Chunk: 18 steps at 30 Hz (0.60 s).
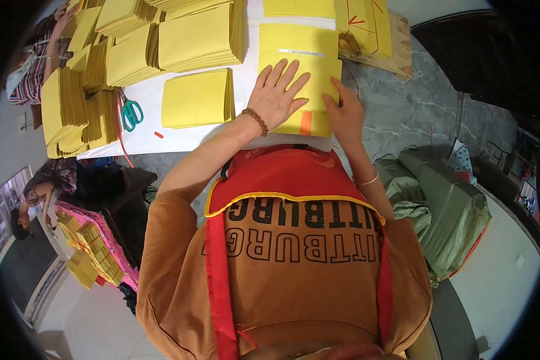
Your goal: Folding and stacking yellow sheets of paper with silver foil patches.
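My left hand [278, 96] lies flat with spread fingers on a stack of yellow paper sheets [270, 45] at the table's near right edge. A beaded bracelet circles that wrist. A pale printed strip crosses the top sheet, and an orange strip [306, 123] shows near its lower edge. At the stack's right side is my right hand [345, 114], thumb and forefinger apart at the paper's edge; its other fingers are partly hidden. Left of the stack lies a smaller folded yellow paper bundle [197, 99].
Piled yellow paper bundles [201, 39] cover the table's far left. Green-handled scissors [131, 114] lie beside them. A tied yellow bundle [366, 27] sits on a wooden board [400, 45] at far right. Green plastic-wrapped packages [441, 207] stand right of me. Other people work at left.
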Motion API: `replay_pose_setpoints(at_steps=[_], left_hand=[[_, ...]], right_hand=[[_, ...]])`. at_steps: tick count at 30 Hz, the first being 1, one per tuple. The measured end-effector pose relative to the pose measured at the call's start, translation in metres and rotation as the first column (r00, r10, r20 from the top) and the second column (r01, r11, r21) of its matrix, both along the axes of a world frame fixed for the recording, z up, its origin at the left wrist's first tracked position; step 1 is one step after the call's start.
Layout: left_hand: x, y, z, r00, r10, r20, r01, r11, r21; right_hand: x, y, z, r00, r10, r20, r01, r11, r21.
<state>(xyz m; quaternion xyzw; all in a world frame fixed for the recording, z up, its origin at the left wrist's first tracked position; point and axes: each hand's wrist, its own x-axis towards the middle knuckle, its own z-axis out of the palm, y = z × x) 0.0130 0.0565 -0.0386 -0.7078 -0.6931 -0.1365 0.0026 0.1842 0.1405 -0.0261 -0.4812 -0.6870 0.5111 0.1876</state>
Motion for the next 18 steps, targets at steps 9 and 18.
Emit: replay_pose_setpoints(at_steps=[9, 18], left_hand=[[0.0, 0.003, -0.002, 1.0, -0.029, 0.001, 0.029, 1.0, 0.005], [-0.005, 0.002, 0.008, 0.941, -0.301, -0.152, 0.302, 0.953, -0.013]], right_hand=[[0.031, -0.036, -0.021, 0.85, 0.301, 0.432, -0.522, 0.585, 0.62], [0.041, -0.018, -0.028, 0.858, 0.488, -0.161, -0.42, 0.847, 0.326]])
